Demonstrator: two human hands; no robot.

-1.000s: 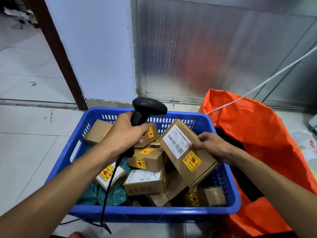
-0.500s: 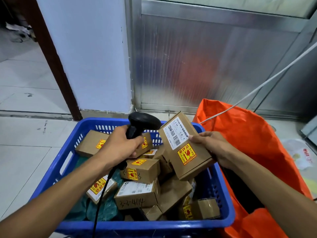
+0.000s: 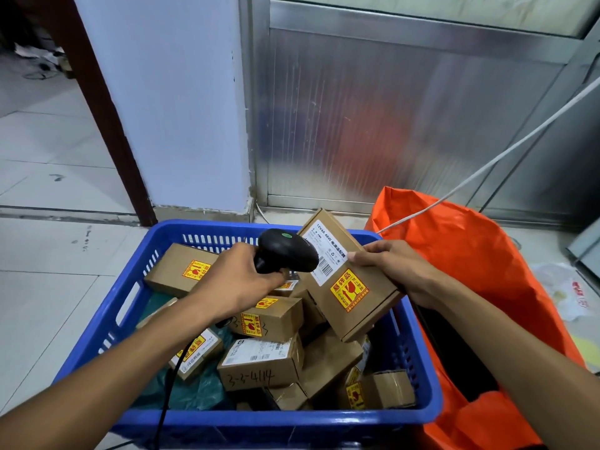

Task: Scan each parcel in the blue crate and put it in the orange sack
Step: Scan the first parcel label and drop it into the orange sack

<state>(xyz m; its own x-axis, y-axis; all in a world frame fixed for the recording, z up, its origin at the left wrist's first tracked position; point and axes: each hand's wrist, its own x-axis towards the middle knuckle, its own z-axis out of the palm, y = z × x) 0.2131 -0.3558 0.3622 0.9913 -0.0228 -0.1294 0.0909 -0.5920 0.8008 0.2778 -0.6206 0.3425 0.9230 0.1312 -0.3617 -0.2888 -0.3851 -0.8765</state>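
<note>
Your left hand (image 3: 237,280) gripped the handle of a black barcode scanner (image 3: 287,251), its head turned right toward the parcel. Your right hand (image 3: 394,271) grasped a long cardboard parcel (image 3: 349,284) by its right edge, thumb on the top face, holding it tilted above the far right corner of the blue crate (image 3: 227,420). The scanner head overlapped the left part of the parcel's white barcode label (image 3: 329,254); a yellow and red fragile sticker (image 3: 349,290) sat just nearer on the same face.

The crate stood on the tiled floor (image 3: 48,254), packed with more cardboard boxes, one marked by hand "3-3-4114" (image 3: 259,368), lying over a green plastic bag (image 3: 194,393). The scanner's black cable (image 3: 167,397) ran down over the crate's near rim. The orange sack (image 3: 470,254) stood open just right of the crate, touching it. A white cord (image 3: 487,164) slanted across above the sack. A white pillar (image 3: 168,102) and a metal panel (image 3: 389,108) stood beyond the crate.
</note>
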